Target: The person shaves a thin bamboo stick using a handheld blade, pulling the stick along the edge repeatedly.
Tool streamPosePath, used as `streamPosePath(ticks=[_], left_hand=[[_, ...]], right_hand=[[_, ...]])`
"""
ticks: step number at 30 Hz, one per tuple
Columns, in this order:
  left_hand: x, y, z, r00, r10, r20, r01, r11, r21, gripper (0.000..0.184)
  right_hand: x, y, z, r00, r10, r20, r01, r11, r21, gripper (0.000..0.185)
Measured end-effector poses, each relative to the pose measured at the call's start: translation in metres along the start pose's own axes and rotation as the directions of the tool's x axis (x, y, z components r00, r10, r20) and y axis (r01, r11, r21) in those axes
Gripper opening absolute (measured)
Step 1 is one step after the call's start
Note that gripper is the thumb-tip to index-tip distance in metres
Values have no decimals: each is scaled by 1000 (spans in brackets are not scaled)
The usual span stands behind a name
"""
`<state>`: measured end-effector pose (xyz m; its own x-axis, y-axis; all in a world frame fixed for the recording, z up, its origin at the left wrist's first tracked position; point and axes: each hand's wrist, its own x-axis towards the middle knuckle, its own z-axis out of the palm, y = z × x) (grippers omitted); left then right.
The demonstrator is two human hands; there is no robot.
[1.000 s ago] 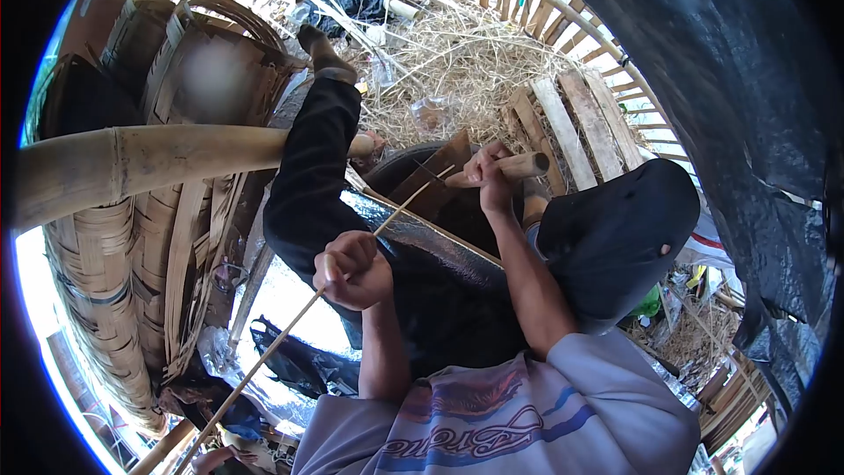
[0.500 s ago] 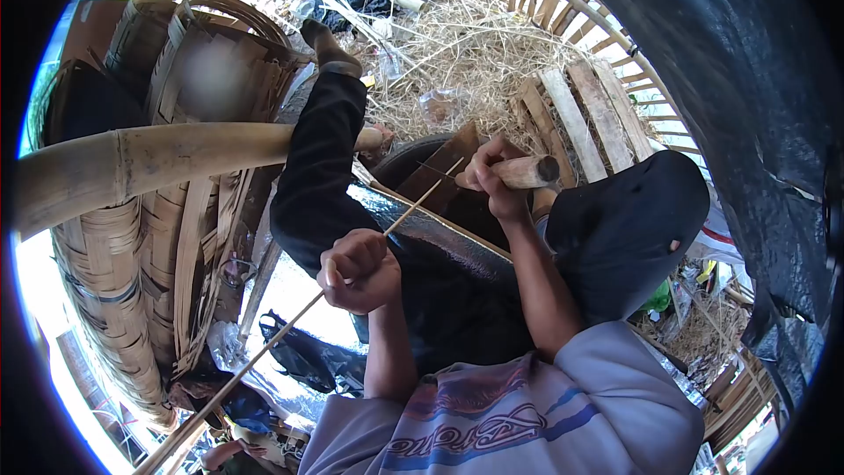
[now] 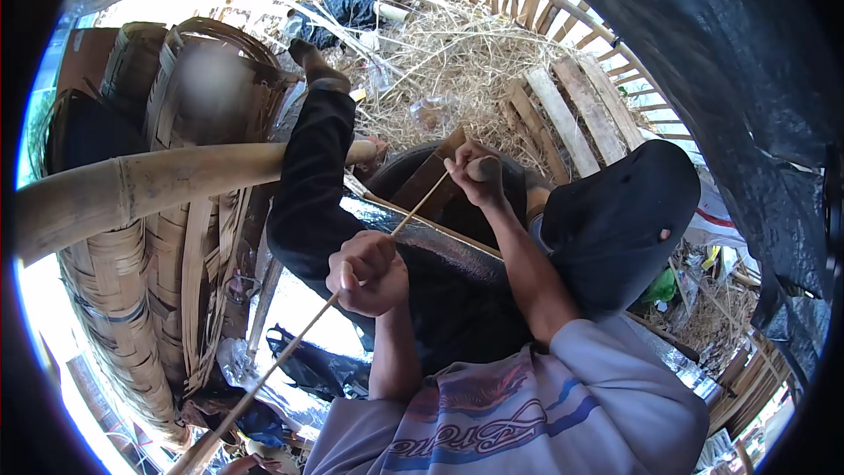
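My left hand [image 3: 369, 273] is closed around a thin bamboo stick [image 3: 294, 345], which runs from the lower left up past the fist. At the stick's upper end my right hand [image 3: 475, 178] grips a wooden-handled knife [image 3: 483, 169], its handle butt facing me. The blade is hidden behind the fingers, and the right fingertips are at or touching the stick's tip. Below both hands, a shiny dark sheet [image 3: 440, 242] lies across my lap over black trousers [image 3: 308, 176].
A thick bamboo pole [image 3: 176, 171] crosses on the left, over tall woven bamboo baskets [image 3: 105, 299]. Beyond my legs lie straw [image 3: 457, 62], wooden slats [image 3: 563, 119] and a dark round tub [image 3: 400, 167]. A slatted bamboo fence [image 3: 563, 0] and black plastic sheeting [image 3: 703, 62] bound the right.
My right hand has turned, so the knife handle now points towards me, and its fingers have come to the stick's tip. The left hand keeps its grip, and the whole view has shifted slightly.
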<state>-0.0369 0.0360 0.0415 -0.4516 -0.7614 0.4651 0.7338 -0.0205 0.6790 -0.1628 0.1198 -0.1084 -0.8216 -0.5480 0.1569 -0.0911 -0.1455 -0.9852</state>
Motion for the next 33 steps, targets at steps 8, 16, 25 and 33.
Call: streamPosePath(ticks=[8,16,25,33], left_hand=[[-2,5,-9,999,-37,-28,38,999,39,42],[2,3,-4,999,-39,3,38,996,84,42],[4,-2,-1,999,-36,-6,37,998,55,40],[3,5,-19,993,-48,-112,59,993,98,41]], right_hand=[[-5,-8,-3,988,157,3,-135,837,530,22],[-3,-5,-2,973,202,-115,-143,910,389,23],[-4,7,-5,963,173,-204,-125,965,231,21],[-6,5,0,961,227,-158,-52,709,703,18]])
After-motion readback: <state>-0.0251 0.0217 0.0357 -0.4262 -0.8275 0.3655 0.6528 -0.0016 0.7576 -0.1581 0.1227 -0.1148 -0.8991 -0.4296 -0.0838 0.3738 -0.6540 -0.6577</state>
